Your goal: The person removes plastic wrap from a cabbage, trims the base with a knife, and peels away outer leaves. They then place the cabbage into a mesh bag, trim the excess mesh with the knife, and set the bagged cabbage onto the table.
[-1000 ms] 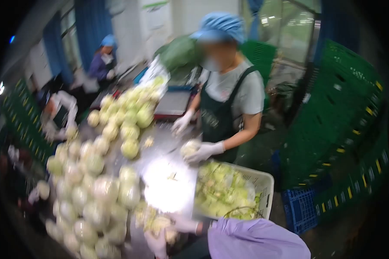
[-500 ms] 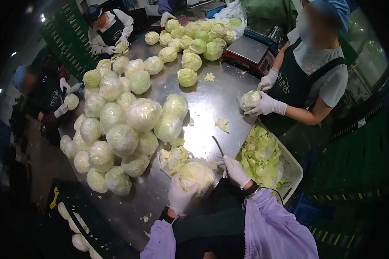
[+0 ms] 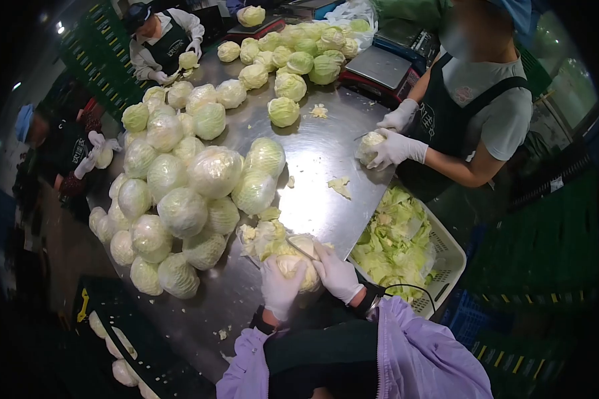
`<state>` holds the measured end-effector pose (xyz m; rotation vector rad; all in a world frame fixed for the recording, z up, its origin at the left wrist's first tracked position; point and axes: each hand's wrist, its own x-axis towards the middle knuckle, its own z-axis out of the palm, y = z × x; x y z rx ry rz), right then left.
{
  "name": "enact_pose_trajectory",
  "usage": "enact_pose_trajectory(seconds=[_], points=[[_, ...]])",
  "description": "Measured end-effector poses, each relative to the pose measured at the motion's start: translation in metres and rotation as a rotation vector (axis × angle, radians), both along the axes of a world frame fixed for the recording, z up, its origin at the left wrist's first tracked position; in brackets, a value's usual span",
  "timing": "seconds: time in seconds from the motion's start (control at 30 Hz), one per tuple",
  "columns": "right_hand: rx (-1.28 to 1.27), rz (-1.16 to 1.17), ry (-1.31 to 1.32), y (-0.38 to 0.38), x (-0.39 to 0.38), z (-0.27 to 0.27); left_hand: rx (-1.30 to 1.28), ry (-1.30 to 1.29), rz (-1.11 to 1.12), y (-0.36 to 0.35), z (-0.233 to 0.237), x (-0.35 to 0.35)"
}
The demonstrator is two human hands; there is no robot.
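Observation:
A pale, peeled cabbage (image 3: pixel 290 267) is on the steel table (image 3: pixel 326 159) near its front edge. My left hand (image 3: pixel 281 287), in a white glove, is wrapped round its left side. My gloved right hand (image 3: pixel 337 274) is closed on a thin dark knife (image 3: pixel 301 250), whose blade lies across the top of the cabbage. Loose leaves and trimmings (image 3: pixel 267 238) lie just behind the cabbage. To the left is a large pile of film-wrapped cabbages (image 3: pixel 183 213).
A white basket (image 3: pixel 451 256) of leaves is at the right. Behind it a co-worker (image 3: pixel 476 113) trims a cabbage. Two other co-workers stand at the left. Unwrapped cabbages (image 3: pixel 289 86) and scales (image 3: pixel 379 66) are at the back; a dark crate (image 3: pixel 123 346) is at lower left.
My right hand has moved left onto the cabbage, and the knife has come from upright beside it to across its top. A cabbage is now on the back scale.

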<state>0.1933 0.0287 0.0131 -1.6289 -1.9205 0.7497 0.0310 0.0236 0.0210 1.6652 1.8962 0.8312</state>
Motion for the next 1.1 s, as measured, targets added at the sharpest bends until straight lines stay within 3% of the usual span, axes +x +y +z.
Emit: enact_pose_trajectory(seconds=[0.07,0.27,0.4,0.47,0.6,0.67,0.73,0.77,0.83,0.9,1.0,1.07,1.1], points=[[-0.055,-0.007,-0.112,0.008,0.002,0.006,0.040,0.088,-0.008,0.004,-0.005,0.001],[0.103,0.003,-0.027,0.021,0.014,-0.018,0.000,0.103,-0.026,0.014,0.003,0.002],[-0.027,0.005,-0.043,0.030,0.024,-0.025,0.021,0.102,-0.059,0.018,0.001,0.001],[0.055,-0.147,0.244,0.041,0.038,-0.066,-0.005,0.092,-0.070,0.017,0.006,0.000],[-0.029,-0.142,0.127,0.039,0.030,-0.043,0.003,0.035,-0.085,0.010,-0.003,-0.013],[0.087,-0.114,0.073,0.040,0.024,-0.051,0.070,-0.044,-0.145,0.006,-0.011,-0.022],[-0.315,-0.324,0.415,0.049,0.036,-0.083,0.057,-0.123,-0.172,-0.001,-0.023,-0.040],[-0.470,-0.342,0.411,0.052,0.047,-0.092,0.051,-0.201,-0.207,-0.005,-0.029,-0.050],[-0.464,-0.279,0.430,0.044,0.062,-0.103,0.018,-0.265,-0.179,-0.014,-0.042,-0.065],[-0.439,-0.192,0.356,0.041,0.069,-0.092,-0.024,-0.349,-0.134,-0.022,-0.043,-0.064],[-0.548,-0.251,0.390,0.039,0.071,-0.016,-0.066,-0.373,-0.080,-0.025,-0.022,-0.039],[-0.059,-0.073,0.123,0.041,0.063,0.014,-0.023,-0.252,-0.102,-0.018,-0.011,-0.025],[-0.059,-0.071,0.117,0.037,0.052,0.024,-0.022,-0.259,-0.100,-0.013,-0.010,-0.023]])
